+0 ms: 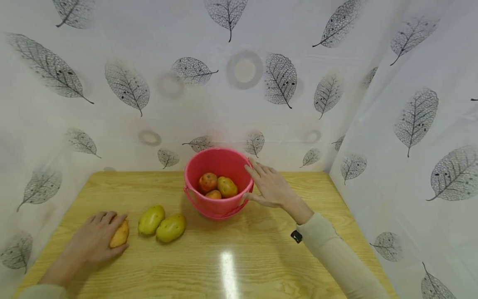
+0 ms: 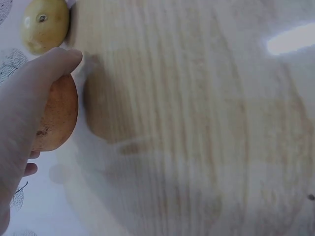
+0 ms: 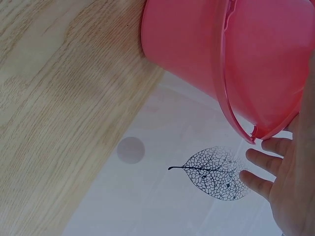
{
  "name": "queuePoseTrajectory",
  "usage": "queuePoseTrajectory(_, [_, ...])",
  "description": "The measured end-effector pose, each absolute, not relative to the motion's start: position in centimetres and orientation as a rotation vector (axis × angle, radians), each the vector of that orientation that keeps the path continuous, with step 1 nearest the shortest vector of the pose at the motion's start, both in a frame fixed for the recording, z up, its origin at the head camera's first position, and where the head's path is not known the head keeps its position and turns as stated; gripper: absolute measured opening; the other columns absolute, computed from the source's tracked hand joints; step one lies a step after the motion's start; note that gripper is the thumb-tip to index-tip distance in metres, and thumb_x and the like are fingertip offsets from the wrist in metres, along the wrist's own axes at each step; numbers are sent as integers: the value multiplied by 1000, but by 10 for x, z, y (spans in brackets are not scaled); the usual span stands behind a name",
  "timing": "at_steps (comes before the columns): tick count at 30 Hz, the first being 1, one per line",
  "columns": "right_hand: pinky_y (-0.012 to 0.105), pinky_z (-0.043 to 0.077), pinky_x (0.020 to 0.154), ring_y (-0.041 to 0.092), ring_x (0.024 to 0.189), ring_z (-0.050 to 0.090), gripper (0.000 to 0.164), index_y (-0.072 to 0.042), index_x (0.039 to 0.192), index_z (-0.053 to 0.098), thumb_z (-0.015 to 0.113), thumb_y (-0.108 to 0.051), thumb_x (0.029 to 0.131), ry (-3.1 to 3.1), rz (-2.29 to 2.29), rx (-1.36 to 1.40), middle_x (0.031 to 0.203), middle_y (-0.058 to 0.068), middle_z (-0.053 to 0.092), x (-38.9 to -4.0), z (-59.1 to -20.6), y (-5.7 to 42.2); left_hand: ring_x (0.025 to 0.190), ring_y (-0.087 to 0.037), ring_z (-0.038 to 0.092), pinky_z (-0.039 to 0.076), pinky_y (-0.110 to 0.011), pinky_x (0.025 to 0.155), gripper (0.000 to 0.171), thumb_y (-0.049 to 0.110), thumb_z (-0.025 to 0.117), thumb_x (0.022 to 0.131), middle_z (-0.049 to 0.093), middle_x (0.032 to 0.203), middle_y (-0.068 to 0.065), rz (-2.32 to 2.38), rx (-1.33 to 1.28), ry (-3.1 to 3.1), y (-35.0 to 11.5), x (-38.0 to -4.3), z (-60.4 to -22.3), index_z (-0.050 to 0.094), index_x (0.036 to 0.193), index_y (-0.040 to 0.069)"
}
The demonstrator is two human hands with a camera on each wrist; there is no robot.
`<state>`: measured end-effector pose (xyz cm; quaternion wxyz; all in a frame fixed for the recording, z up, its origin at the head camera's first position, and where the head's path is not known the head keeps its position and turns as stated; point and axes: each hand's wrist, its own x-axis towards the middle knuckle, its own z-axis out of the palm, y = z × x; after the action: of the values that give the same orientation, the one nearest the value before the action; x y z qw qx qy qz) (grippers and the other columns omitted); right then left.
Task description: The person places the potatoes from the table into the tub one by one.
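Potato (image 1: 120, 236), held in the left hand (image 1: 94, 237), was left of the bucket (image 1: 221, 161), which could have tipped if the right hand (image 1: 273, 187), spread wide at its side, pushed unevenly.

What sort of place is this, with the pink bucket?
Probably a screened-off indoor workspace: white, leaf-printed sheeting surrounds the back and sides of a yellowish wood-grain table, which bears a round, pink, plastic-looking bucket.
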<state>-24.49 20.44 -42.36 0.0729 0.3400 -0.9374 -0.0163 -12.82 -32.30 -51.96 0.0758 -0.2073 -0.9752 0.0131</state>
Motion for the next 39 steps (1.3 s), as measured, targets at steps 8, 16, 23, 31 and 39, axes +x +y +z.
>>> queuePoseTrajectory(8, [57, 41, 125, 38, 160, 35, 122, -6, 167, 27, -1, -94, 87, -2815, -34, 1022, 177, 19, 20, -246, -425, 205, 111, -50, 62, 54, -66, 90, 83, 56, 84, 76, 65, 119, -23, -37, -535, -2882, -323, -136, -509, 60, 136, 4])
queuePoseTrajectory(16, [56, 41, 125, 38, 160, 35, 122, -5, 167, 27, -1, -93, 88, -2807, -36, 1022, 177, 19, 20, -245, -427, 205, 110, -49, 64, 56, -65, 89, 83, 57, 86, 75, 65, 120, -23, -90, -544, -2809, -309, -142, -499, 62, 136, 5])
queuePoseTrajectory(23, [56, 40, 126, 39, 161, 34, 120, -7, 168, 24, -1, -93, 88, -2805, -55, 1023, 178, 18, 18, -245, -425, 205, 108, -49, 64, 55, -66, 87, 86, 56, 86, 72, 65, 120, -23, -151, -552, -2721, -296, -153, -491, 61, 137, 5])
queuePoseTrajectory(31, [56, 39, 127, 38, 162, 31, 116, -7, 169, 21, 4, -92, 91, -2801, -60, 1035, 177, 18, 19, -245, -423, 204, 111, -49, 64, 55, -67, 91, 86, 57, 84, 75, 66, 122, -24, -141, -595, -2678, -278, -163, -477, 60, 138, 4])
queuePoseTrajectory(39, [55, 39, 127, 37, 162, 31, 101, -7, 169, 21, 42, -77, 99, -2815, -85, 1022, 178, 16, 15, -244, -422, 204, 112, -44, 64, 56, -63, 95, 85, 56, 82, 75, 66, 120, -21, -162, -665, -2609, -256, -171, -472, 61, 138, 5])
